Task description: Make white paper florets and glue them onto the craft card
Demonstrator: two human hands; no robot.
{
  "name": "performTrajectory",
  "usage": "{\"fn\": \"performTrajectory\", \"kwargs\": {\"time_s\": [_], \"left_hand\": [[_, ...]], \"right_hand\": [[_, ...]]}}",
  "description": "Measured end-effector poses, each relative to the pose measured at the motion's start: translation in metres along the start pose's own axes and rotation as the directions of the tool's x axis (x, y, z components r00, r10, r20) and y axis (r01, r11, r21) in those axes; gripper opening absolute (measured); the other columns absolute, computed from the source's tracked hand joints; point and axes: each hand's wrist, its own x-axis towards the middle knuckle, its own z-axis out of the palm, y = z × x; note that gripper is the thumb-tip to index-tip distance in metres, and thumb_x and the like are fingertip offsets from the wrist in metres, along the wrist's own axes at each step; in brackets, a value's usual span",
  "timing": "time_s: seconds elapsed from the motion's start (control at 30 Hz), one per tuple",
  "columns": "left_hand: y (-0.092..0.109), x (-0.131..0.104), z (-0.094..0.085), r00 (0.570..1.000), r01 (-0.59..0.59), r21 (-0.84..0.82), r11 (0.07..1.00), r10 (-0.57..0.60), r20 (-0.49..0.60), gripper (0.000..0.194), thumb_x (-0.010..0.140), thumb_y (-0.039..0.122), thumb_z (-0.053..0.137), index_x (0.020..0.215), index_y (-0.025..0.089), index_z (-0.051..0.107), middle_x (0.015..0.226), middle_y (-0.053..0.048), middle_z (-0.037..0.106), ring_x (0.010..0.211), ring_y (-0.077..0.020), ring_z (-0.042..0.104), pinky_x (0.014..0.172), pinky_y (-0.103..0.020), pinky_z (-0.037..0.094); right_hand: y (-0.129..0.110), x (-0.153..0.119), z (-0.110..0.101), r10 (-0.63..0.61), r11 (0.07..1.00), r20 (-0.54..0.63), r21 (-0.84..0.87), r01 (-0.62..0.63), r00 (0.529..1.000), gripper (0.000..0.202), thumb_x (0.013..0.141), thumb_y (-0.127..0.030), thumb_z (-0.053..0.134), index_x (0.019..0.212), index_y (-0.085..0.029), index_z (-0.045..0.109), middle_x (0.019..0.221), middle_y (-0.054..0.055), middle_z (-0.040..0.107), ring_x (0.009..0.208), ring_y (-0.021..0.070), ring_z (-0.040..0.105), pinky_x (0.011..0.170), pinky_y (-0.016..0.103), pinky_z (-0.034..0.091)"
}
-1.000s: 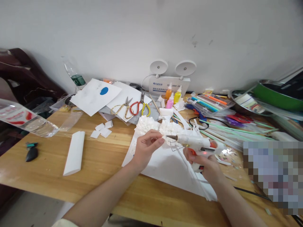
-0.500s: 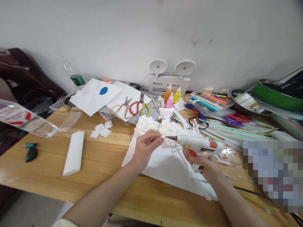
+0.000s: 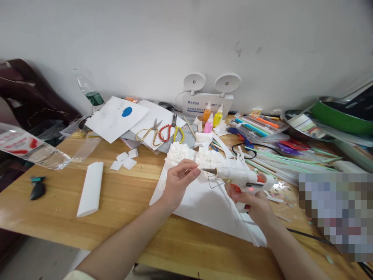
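My right hand [image 3: 252, 200] is wrapped round the handle of a white and orange glue gun [image 3: 239, 177], whose nozzle points left. Close to the nozzle tip, my left hand [image 3: 180, 181] is pinched with thumb and forefinger together; what it holds is too small to make out. Behind both hands, clusters of crumpled white pieces [image 3: 181, 153] lie on the upper part of a white sheet [image 3: 204, 210]. A thin wire stand hangs under the nozzle.
Scissors [image 3: 150, 132], red and yellow-handled pliers [image 3: 174, 126] and small paint bottles [image 3: 208, 123] lie or stand behind. A folded white paper [image 3: 91, 188] and a water bottle [image 3: 32, 147] are at left. Straws [image 3: 279, 165] and a green pan [image 3: 340, 118] are at right.
The glue gun's nozzle has shifted very slightly left, nearer to my left fingertips. Both hands keep their grips.
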Motion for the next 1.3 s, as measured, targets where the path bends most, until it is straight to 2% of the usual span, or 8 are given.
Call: {"fn": "performTrajectory", "kwargs": {"time_s": [0.27,0.53,0.83,1.07,1.3], "left_hand": [[0.001,0.000,0.001,1.000,0.010,-0.002,1.000,-0.010,0.015,0.003,0.070,0.021,0.065,0.069,0.021,0.068,0.072,0.000,0.051,0.068,-0.0090,0.044,0.062,-0.022,0.034],[0.001,0.000,0.001,1.000,0.010,0.011,1.000,-0.010,0.017,0.004,0.069,0.023,0.066,0.068,0.020,0.068,0.072,-0.001,0.052,0.067,-0.0097,0.045,0.062,-0.023,0.034],[0.001,0.000,0.001,1.000,0.017,0.016,1.000,-0.018,0.018,0.004,0.070,0.024,0.066,0.069,0.021,0.068,0.073,-0.001,0.052,0.067,-0.0093,0.045,0.062,-0.023,0.034],[0.000,0.001,0.001,1.000,0.006,0.018,1.000,-0.006,0.019,0.003,0.070,0.023,0.066,0.069,0.021,0.068,0.073,0.000,0.052,0.067,-0.0090,0.045,0.062,-0.023,0.034],[0.000,0.001,0.000,1.000,-0.018,0.039,0.999,0.017,0.017,0.004,0.071,0.022,0.065,0.072,0.020,0.067,0.075,-0.001,0.052,0.067,-0.0089,0.045,0.060,-0.023,0.035]], "right_hand": [[0.002,-0.001,-0.002,-0.009,0.999,-0.011,0.042,0.009,1.000,0.012,0.064,-0.021,0.058,0.057,-0.017,0.049,0.052,-0.002,0.042,0.052,0.0112,0.037,0.049,0.026,0.024],[0.000,0.000,-0.002,-0.020,1.000,-0.008,-0.010,0.019,1.000,0.011,0.065,-0.022,0.056,0.057,-0.016,0.050,0.053,-0.002,0.042,0.053,0.0118,0.038,0.050,0.026,0.025],[-0.006,0.002,0.003,-0.100,0.994,0.029,-0.041,0.101,0.995,0.013,0.066,-0.022,0.055,0.055,-0.016,0.051,0.052,0.000,0.048,0.053,0.0129,0.043,0.051,0.027,0.028],[-0.006,0.000,0.000,-0.053,0.994,-0.006,-0.101,0.052,0.999,0.013,0.066,-0.027,0.057,0.058,-0.017,0.054,0.056,0.001,0.051,0.056,0.0148,0.046,0.050,0.027,0.032],[-0.009,0.000,0.000,-0.060,0.984,0.003,-0.170,0.059,0.998,0.012,0.068,-0.028,0.056,0.063,-0.018,0.059,0.063,0.004,0.056,0.066,0.0187,0.050,0.054,0.028,0.036]]}}
